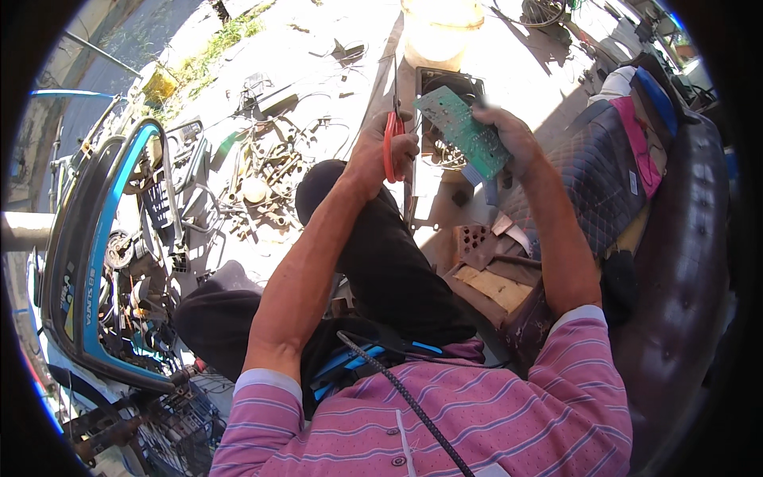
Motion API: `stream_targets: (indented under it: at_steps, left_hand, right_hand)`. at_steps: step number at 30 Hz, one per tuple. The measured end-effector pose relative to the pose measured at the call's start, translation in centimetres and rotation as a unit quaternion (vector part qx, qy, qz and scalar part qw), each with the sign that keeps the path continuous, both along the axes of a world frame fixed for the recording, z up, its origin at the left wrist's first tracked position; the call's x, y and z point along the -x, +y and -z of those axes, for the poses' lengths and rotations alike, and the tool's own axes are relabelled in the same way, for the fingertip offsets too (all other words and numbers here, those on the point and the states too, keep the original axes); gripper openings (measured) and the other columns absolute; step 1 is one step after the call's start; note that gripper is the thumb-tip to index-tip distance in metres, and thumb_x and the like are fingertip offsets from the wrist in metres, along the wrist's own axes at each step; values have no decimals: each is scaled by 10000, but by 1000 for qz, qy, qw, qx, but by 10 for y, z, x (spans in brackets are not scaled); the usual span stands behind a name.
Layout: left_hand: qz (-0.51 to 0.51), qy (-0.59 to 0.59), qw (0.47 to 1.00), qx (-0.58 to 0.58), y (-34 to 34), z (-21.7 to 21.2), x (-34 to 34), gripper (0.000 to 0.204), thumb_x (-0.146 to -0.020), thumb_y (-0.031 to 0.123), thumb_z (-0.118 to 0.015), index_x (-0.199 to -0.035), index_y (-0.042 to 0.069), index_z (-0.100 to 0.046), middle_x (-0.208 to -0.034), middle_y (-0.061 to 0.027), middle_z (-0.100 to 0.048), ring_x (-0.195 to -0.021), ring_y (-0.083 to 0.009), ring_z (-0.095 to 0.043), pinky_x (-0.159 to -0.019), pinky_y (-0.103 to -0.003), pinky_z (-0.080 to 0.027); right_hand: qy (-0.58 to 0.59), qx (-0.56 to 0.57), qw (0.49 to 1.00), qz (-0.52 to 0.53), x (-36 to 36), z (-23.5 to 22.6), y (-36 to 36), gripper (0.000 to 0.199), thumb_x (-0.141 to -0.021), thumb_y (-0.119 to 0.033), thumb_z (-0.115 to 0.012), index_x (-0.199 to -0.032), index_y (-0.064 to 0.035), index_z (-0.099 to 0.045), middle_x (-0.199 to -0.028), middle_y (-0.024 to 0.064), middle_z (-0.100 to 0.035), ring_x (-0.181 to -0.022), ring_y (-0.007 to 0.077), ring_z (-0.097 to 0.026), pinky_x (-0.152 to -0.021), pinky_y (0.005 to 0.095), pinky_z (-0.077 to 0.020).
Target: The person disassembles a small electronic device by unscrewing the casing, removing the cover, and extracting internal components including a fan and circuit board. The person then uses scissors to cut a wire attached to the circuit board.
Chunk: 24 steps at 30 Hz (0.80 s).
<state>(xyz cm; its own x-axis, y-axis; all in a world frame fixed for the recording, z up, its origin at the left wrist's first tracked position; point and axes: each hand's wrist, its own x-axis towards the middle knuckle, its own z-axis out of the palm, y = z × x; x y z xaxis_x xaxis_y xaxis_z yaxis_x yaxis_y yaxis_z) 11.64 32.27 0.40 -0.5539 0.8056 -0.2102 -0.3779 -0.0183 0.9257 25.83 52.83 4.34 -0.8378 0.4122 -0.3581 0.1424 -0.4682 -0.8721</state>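
Note:
My left hand (pixel 371 159) is closed round a pair of scissors (pixel 389 149) with red looped handles, the dark blades pointing away from me. In my right hand (pixel 515 145) is a green circuit board (pixel 462 131), gripped by its right edge and tilted. Small parts or solder spots dot its face. A grey-blue piece (pixel 482 184) hangs at the board's lower end; whether it is fixed there I cannot tell. Behind the board stands a dark-framed open box (pixel 450 77), its inside partly hidden. The scissors' tips are left of the board, apart from it.
Scrap metal parts (pixel 258 171) lie heaped on the ground to the left, beside a black and blue curved frame (pixel 103 254). A pale bucket (pixel 443 36) stands beyond the box. To the right are a quilted dark cover (pixel 584 179) and a brown padded seat (pixel 675 302).

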Motion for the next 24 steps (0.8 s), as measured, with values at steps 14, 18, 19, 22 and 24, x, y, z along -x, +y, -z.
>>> stream_targets:
  at_steps: [14,18,19,22,24]
  left_hand:
    - [-85,54,993,-58,-26,-32,7,497,-886,96,-658,-1316,-67,-470,-766,-88,-631,-564,-144,-606,-513,-269,-481]
    - [-122,178,971,-100,-52,-84,65,481,-909,96,-639,-1324,-74,-467,-816,-115,-672,-672,-168,-656,-624,-299,-526]
    - [-132,189,966,-117,-62,-96,85,494,-920,99,-632,-1347,-73,-454,-855,-136,-693,-725,-186,-685,-658,-308,-539]
    - [-111,187,946,-239,-87,-127,118,245,-913,51,-619,-1138,44,-525,-746,-76,-607,-597,-188,-615,-573,-308,-529]
    - [-98,228,931,-268,-84,-161,136,150,-912,47,-609,-1052,40,-554,-738,-68,-603,-597,-184,-613,-572,-309,-521]
  right_hand:
    - [148,62,983,-85,-3,-4,13,473,-1037,-301,-444,-1274,92,-561,-975,168,-684,-668,234,-687,-538,328,-590]
    - [169,72,979,-90,-4,-4,17,480,-1030,-270,-441,-1301,112,-550,-1035,169,-682,-633,185,-669,-525,286,-585]
    - [182,87,972,-119,-2,-2,19,485,-1031,-270,-443,-1312,113,-541,-1058,170,-683,-678,189,-675,-560,287,-589]
    - [173,105,972,-119,0,0,18,484,-1032,-269,-449,-1318,109,-545,-1093,179,-687,-770,190,-685,-641,290,-595]
    - [163,92,975,-121,-6,0,26,481,-1031,-266,-457,-1319,107,-547,-1107,182,-688,-798,191,-686,-670,292,-594]
